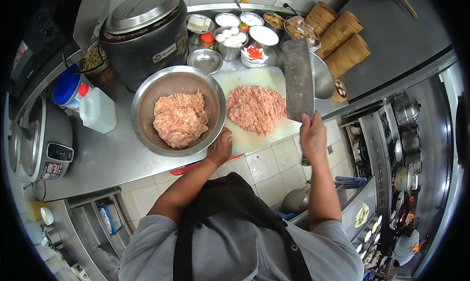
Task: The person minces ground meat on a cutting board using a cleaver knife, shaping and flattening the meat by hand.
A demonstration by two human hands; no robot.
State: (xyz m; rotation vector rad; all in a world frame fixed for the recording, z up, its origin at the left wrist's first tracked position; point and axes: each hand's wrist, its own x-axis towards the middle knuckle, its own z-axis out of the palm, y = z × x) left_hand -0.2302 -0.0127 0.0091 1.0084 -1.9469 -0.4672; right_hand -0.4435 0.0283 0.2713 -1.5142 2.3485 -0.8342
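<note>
My right hand (pixel 313 133) is wrapped round the handle of a large cleaver (pixel 299 80), whose broad blade is raised at the right side of the white cutting board (pixel 262 77). A flattened mound of minced meat (pixel 257 109) lies on the board, left of the blade. My left hand (pixel 220 146) rests at the board's near left corner, beside the steel bowl (pixel 142 129). Its fingers look curled and pressed together; whether they grip the board's edge is hidden. More minced meat (pixel 180 119) sits heaped inside the bowl.
Behind the board stand a bowl of eggs (pixel 231 38), a small steel dish (pixel 204 61), cut red peppers (pixel 255 53) and several ingredient bowls. A large black pot (pixel 147 46) stands at back left, a white jug (pixel 97 110) at left, bamboo steamers (pixel 347 56) at right. Another person (pixel 406 247) is at far right.
</note>
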